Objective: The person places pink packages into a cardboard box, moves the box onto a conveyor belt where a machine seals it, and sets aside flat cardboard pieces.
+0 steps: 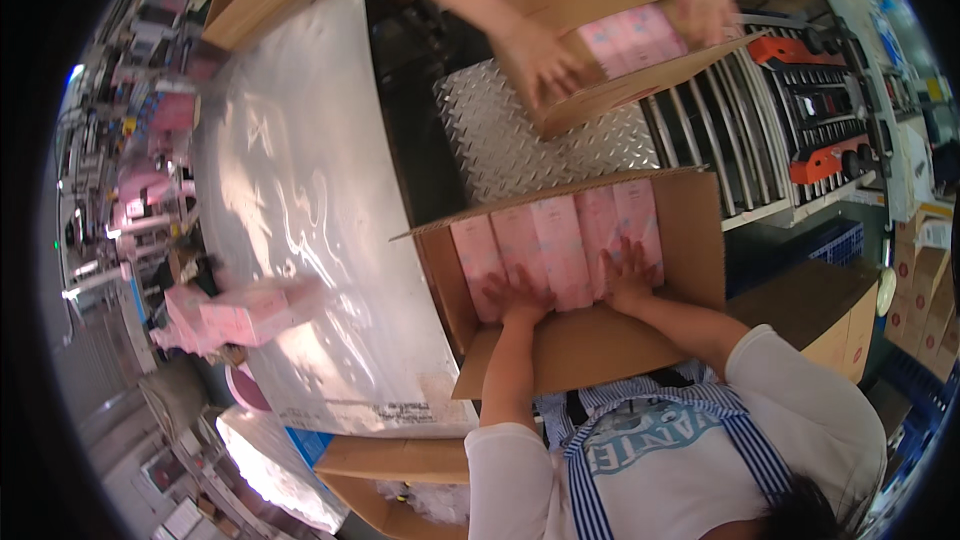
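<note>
An open cardboard carton (577, 345) stands before me, with a row of several pink printed packs (559, 247) side by side inside. My left hand (523, 298) lies on the near ends of the packs at the left, its fingers spread. Over the packs at the right is my right hand (627, 277), its fingers also apart. Neither hand grips anything. Beyond, a co-worker's hands (551, 64) are at a second open carton (630, 90), which holds more pink packs (634, 37) and rests partly on a metal tread plate (540, 135).
To the left is a shiny metal table (300, 187), with pink packs (247, 315) at its far left edge. A roller conveyor (720, 142) with orange parts (829, 161) runs at the right. Below left, an open carton (390, 457) holds clear plastic; closed cartons (840, 322) are at the lower right.
</note>
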Demonstrator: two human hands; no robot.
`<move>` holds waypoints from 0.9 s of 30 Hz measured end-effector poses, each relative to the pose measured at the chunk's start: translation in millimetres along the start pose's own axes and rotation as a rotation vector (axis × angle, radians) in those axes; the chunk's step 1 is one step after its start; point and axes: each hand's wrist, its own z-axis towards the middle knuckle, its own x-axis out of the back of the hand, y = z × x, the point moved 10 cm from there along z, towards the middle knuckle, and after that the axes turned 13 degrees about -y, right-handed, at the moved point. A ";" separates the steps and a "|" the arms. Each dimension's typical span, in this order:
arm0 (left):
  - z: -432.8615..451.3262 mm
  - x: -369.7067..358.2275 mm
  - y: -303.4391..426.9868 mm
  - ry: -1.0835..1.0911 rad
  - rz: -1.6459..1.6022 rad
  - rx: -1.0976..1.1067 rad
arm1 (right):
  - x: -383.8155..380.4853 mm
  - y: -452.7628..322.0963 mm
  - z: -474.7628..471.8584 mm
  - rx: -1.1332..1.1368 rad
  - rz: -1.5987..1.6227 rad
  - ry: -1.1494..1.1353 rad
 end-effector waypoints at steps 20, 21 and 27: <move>-261.9 -408.4 -480.1 1.154 -1.962 0.948 | 28.8 -69.0 95.4 0.382 -0.017 -0.213; -240.1 -435.9 -483.2 1.062 -2.085 0.945 | 25.2 -71.8 91.1 0.393 -0.072 -0.199; -172.8 -452.8 -490.7 1.026 -1.945 1.014 | 2.7 -102.8 48.0 0.429 -0.290 -0.230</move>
